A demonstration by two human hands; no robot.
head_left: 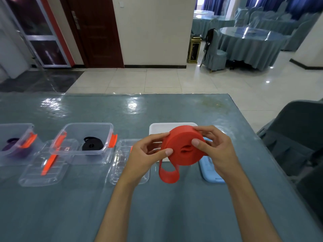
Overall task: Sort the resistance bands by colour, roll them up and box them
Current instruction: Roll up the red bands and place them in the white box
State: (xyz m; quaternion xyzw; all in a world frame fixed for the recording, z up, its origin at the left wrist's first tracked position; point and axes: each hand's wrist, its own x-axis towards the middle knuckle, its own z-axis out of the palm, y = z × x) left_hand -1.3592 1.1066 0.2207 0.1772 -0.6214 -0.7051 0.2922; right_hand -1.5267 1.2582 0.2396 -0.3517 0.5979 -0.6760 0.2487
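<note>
A red band is being shown above a grey-blue table, beside clear orange-clipped boxes containing black and purple bands.

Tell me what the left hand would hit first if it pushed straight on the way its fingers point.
The left hand already grips the red band roll, its fingers pointing right. Beyond the roll it would probably meet the right hand, though depth is unclear.

A banquet hall: round tables in blue cloths, covered chairs, glossy tiled floor
</note>
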